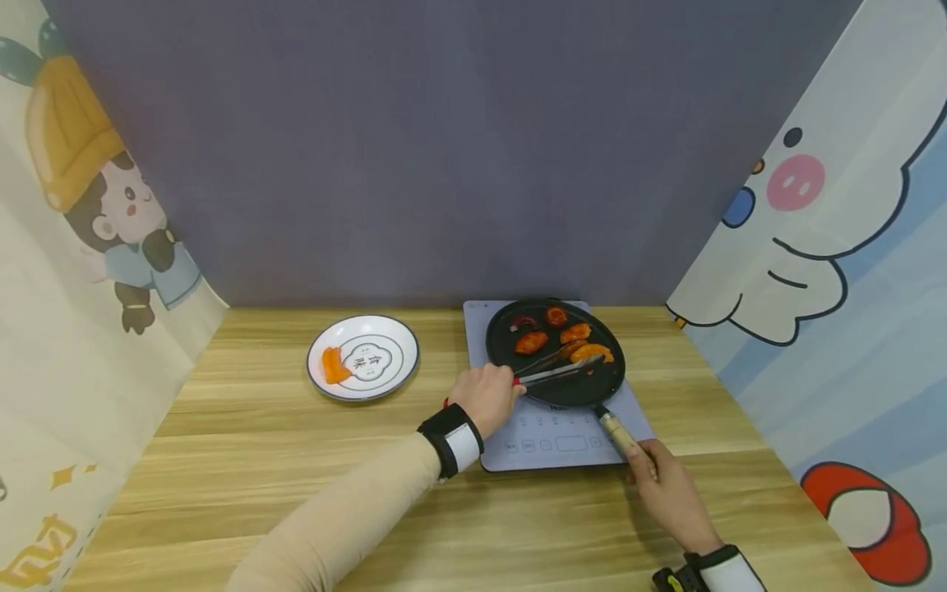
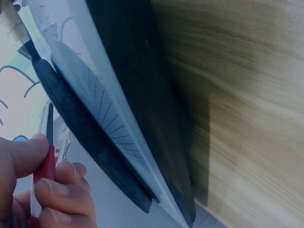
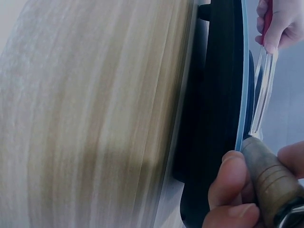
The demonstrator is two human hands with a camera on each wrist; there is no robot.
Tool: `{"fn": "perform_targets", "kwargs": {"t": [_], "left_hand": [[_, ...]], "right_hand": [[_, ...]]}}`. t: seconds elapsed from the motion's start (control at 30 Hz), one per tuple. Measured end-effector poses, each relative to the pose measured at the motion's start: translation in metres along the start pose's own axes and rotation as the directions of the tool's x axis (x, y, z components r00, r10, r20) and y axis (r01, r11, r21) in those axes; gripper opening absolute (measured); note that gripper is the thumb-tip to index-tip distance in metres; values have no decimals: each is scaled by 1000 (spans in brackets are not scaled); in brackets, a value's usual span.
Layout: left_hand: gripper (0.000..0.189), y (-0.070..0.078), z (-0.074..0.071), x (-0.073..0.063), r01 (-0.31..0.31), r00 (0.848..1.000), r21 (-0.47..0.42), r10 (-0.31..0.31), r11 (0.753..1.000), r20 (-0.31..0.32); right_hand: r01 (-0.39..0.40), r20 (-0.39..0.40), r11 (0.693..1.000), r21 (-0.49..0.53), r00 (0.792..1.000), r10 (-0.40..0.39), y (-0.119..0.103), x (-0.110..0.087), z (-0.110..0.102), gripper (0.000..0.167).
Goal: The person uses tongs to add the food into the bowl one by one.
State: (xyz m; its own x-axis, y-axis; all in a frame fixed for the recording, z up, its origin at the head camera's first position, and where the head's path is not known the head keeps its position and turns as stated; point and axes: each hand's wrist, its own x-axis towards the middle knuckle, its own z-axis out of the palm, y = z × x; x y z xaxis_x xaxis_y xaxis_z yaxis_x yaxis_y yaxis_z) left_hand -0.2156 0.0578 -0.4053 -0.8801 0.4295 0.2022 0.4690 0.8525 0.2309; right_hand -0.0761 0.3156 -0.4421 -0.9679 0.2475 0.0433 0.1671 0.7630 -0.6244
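In the head view my left hand (image 1: 484,399) grips red-handled metal tongs (image 1: 558,372), whose tips reach over a black frying pan (image 1: 547,395). At the tips lies an orange food piece (image 1: 592,353); whether they pinch it I cannot tell. Several other reddish-orange pieces, among them one oval piece (image 1: 531,343), sit in the pan. My right hand (image 1: 669,489) holds the pan's wooden handle (image 1: 617,432), fingers and thumb around it. The left wrist view shows left fingers curled on the red grip (image 2: 45,168). In the right wrist view the wooden handle (image 3: 273,178) lies between right thumb and fingers.
Beneath the pan is a flat, light grey induction cooktop (image 1: 518,452) with touch controls. To its left stands a white plate (image 1: 392,374) with a dark rim, bearing an orange piece (image 1: 335,366). A grey panel (image 1: 444,164) rises behind the wooden table (image 1: 259,493).
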Motion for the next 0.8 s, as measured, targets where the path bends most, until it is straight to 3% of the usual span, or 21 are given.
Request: {"fn": "perform_targets", "kwargs": {"t": [0.27,0.67,0.8], "left_hand": [[41,-2,2,-3,-14,999,30,15,999,-39],[41,-16,1,-19,-43,987,-8,41,999,-154],[40,-20,-2,-26,-44,986,-28,39,999,-161]], "right_hand": [[3,-8,1000,-6,1000,-3,0,1,0,32],[-12,9,1000,-5,1000,12,-1,1,-2,35],[-26,20,1000,2,999,26,-1,1,-2,35]]}}
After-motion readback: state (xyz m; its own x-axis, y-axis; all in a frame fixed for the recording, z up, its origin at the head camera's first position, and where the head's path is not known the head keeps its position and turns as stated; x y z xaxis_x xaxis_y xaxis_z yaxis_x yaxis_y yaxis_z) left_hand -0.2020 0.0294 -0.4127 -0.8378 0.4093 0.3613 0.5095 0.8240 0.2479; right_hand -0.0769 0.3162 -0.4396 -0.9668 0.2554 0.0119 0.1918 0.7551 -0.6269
